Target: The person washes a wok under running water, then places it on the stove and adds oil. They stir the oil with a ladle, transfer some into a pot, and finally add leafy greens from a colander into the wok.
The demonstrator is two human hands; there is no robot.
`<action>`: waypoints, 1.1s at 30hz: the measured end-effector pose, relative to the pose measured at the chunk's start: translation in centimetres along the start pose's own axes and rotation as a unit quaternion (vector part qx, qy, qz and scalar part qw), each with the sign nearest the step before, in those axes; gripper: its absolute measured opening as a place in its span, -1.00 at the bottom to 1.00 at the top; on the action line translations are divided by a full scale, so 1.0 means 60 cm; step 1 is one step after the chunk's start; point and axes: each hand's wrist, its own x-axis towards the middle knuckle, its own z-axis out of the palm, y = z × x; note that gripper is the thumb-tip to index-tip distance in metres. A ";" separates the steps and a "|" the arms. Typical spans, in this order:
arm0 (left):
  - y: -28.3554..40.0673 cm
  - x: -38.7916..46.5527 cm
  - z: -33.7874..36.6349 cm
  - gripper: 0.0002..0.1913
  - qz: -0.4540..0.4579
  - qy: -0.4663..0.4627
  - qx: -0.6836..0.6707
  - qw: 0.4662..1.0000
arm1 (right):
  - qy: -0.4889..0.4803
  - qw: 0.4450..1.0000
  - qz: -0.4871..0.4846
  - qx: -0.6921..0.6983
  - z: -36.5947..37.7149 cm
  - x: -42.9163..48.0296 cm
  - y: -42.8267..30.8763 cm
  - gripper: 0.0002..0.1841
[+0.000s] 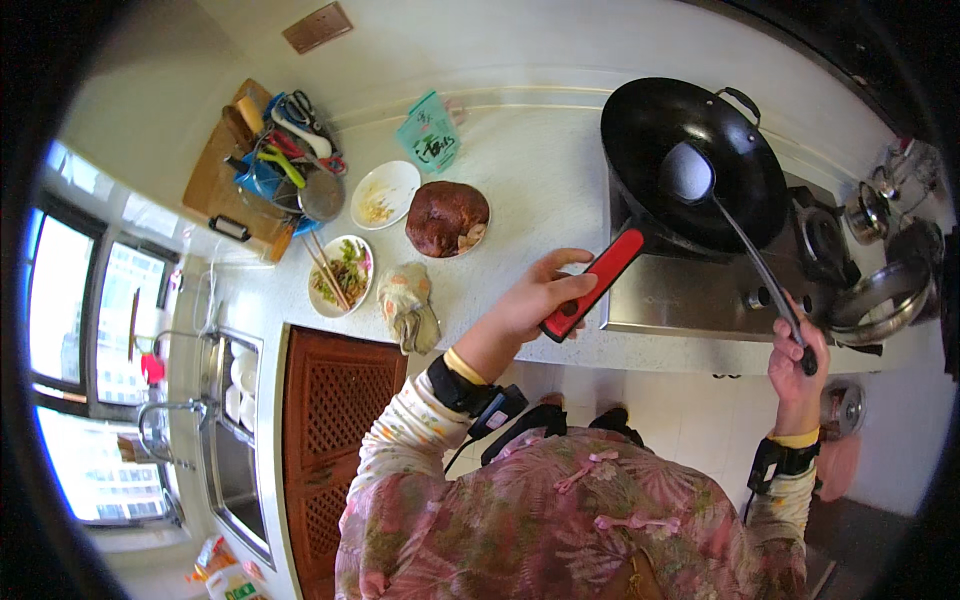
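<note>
My left hand (543, 298) grips the red handle (600, 281) of a black wok (637, 150), which stands tilted on the gas stove. My right hand (799, 361) holds the dark handle end of a metal ladle (687, 174), whose bowl is over the wok's inside. Left of the wok, a plate holds a large dark brown piece of food (447, 216) with paler pieces at its edge. Near it are a white plate with yellowish bits (403, 187), a bowl of greens (346, 259) with chopsticks across it, a crumpled cloth (406, 304) and a green pouch (429, 133).
A steel stovetop (675, 300) lies under the wok, with a second burner (821, 236) beside it. Pots and a steel lid (881, 304) crowd the right end. At the left are a utensil holder (270, 180), a wooden board (214, 180) and a sink (236, 472).
</note>
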 end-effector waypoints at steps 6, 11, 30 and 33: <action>-0.044 -0.064 0.042 -0.59 0.131 0.208 0.081 0.966 | -0.058 0.989 0.098 0.099 -0.031 0.074 -0.055 -0.57; -0.075 -0.045 0.081 -0.70 0.226 0.361 0.034 0.904 | -0.086 0.986 0.117 0.081 -0.107 0.101 -0.081 -0.50; -0.255 -0.070 -0.003 -0.47 0.071 0.276 0.327 0.901 | 0.366 0.817 -0.439 -0.077 -0.523 -0.440 -0.219 -0.51; -0.299 -0.063 -0.019 -0.46 -0.003 0.189 0.306 0.933 | 0.407 0.797 -0.397 -0.201 -0.511 -0.318 -0.262 -0.62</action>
